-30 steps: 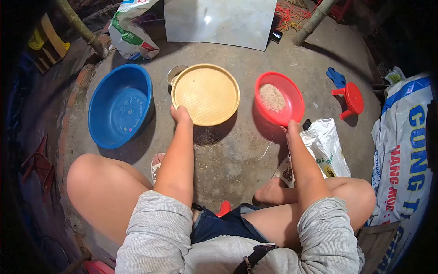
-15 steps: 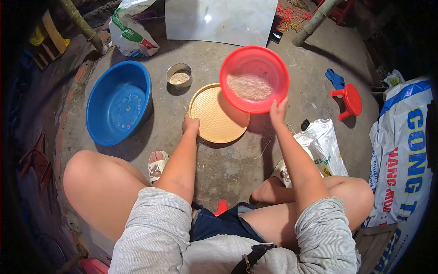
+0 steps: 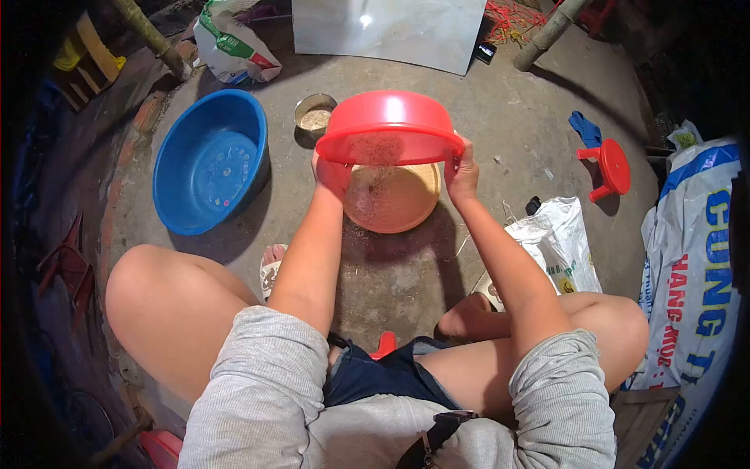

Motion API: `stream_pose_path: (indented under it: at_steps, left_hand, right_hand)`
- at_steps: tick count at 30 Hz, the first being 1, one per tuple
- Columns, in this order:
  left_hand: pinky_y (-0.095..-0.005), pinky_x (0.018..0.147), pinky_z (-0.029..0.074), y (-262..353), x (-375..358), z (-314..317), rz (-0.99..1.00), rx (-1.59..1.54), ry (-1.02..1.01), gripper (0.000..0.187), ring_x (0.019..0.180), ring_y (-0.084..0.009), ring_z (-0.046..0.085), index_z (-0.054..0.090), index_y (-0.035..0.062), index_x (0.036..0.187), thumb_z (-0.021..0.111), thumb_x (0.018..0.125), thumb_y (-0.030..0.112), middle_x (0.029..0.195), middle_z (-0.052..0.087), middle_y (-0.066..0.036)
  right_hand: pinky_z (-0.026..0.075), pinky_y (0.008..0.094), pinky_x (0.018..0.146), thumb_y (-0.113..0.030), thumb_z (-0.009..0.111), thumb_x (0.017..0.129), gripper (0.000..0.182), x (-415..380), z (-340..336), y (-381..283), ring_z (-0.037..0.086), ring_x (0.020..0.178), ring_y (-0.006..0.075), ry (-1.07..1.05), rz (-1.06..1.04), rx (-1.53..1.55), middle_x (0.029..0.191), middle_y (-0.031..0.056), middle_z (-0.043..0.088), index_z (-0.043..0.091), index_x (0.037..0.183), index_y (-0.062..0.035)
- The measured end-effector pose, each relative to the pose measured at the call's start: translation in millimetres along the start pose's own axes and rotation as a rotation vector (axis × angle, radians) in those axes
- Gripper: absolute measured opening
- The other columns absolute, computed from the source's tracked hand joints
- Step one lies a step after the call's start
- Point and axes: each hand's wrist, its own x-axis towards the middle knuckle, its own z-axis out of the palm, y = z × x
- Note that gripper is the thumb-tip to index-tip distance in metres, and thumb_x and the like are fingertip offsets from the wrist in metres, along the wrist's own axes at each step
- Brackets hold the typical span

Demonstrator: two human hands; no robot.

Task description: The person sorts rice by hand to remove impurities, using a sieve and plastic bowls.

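Note:
Between my two hands a red plastic basin [image 3: 391,113] is tipped steeply, its open side facing down and toward me. Grains and husks fall from it onto the round woven tray [image 3: 398,205] on the floor below. My left hand [image 3: 332,173] grips the basin's left rim, partly hidden behind it. On the right side of the rim, my right hand [image 3: 462,170] has its fingers wrapped around the edge. A metal bowl [image 3: 314,119] holding pale grain stands just behind the basin's left side.
A large blue tub [image 3: 209,168] stands at the left. To the right are a small red stool [image 3: 613,166], a blue cloth [image 3: 584,129] and white sacks [image 3: 558,234]. A pale board [image 3: 391,31] and a printed bag [image 3: 230,47] are at the back.
The red basin has moved left over the tray and tipped over, spilling its grain. My left hand has let go of the tray's edge and taken hold of the basin.

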Motion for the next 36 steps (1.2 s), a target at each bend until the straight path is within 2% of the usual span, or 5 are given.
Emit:
stream_pose_path:
  at_steps: [5,15,22,29,36]
  left_hand:
    - [-0.0394,0.09,0.043,3,0,-11,-0.042,-0.128,0.023,0.038,0.101,-0.0264,0.056,0.055,0.0024,0.106,0.038,0.089,0.032,0.107,0.06,-0.013]
    - [-0.0393,0.071,0.051,11,0,4,-0.085,-0.055,0.06,0.05,0.075,-0.0279,0.062,0.041,0.0099,0.044,0.043,0.088,0.034,0.08,0.065,-0.017]
    - [-0.0331,0.096,0.037,-9,0,21,-0.042,0.173,0.165,0.045,0.111,-0.0265,0.05,0.05,0.0033,0.119,0.041,0.089,0.036,0.12,0.054,-0.015]
    - [-0.0304,0.086,0.043,-29,10,-87,0.251,1.038,0.523,0.035,0.096,-0.0263,0.059,0.06,0.0077,0.112,0.05,0.084,0.025,0.106,0.063,-0.009]
    - [-0.0371,0.081,0.045,-7,-25,-73,-0.154,1.066,0.987,0.029,0.095,-0.0296,0.06,0.06,-0.0041,0.099,0.047,0.079,0.011,0.1,0.062,-0.02]
  right_hand:
    - [0.042,0.023,0.058,-0.007,0.061,0.08,0.01,-3,-14,25,0.047,0.064,0.005,-0.112,0.061,-0.119,0.066,0.0033,0.055,0.061,0.089,-0.0053]
    - [0.045,0.0356,0.059,-0.022,0.056,0.081,0.022,-18,-38,31,0.059,0.069,0.0334,-0.226,-0.021,-0.242,0.077,0.019,0.06,0.056,0.099,-0.0111]
    - [0.045,0.0323,0.048,-0.037,0.053,0.085,0.035,-14,-28,36,0.061,0.057,0.0201,-0.039,0.403,0.151,0.07,0.0111,0.061,0.055,0.091,-0.0018]
    - [0.052,0.0315,0.042,-0.026,0.052,0.083,0.035,-6,-36,64,0.064,0.055,0.0285,0.198,0.96,0.553,0.076,0.0182,0.061,0.049,0.092,0.007]
    - [0.049,0.0338,0.054,-0.03,0.048,0.081,0.042,-23,-78,115,0.06,0.061,0.0228,0.267,1.415,0.79,0.079,0.0168,0.064,0.043,0.107,0.0035]
